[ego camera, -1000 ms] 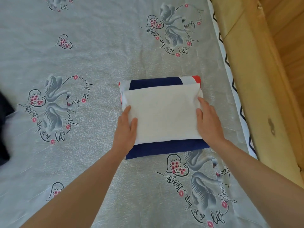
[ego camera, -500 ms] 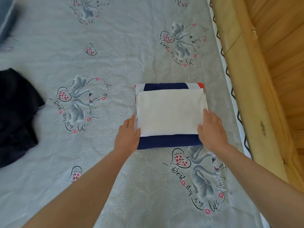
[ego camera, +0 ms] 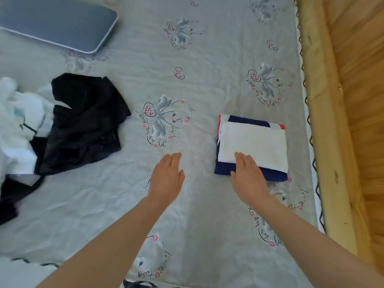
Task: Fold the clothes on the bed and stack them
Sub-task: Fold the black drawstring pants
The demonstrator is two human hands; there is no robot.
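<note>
Head view, flat rt hand (ego camera: 248, 177) on soft rectangular folded stack (ego camera: 252, 146), lt hand (ego camera: 166, 179) flat, holding nothing

Bare forearms, no sleeves, ringless hands

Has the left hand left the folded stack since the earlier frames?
Yes. The left hand is off the folded stack, lying open over the bedsheet left of it, toward the black garment. The right hand rests on the stack's near edge.

Two folded garments (ego camera: 252, 145) stacked on the bed (ego camera: 203, 84); left of them, one black garment (ego camera: 87, 123), one white garment (ego camera: 18, 125), one pillow (ego camera: 56, 21).
</note>
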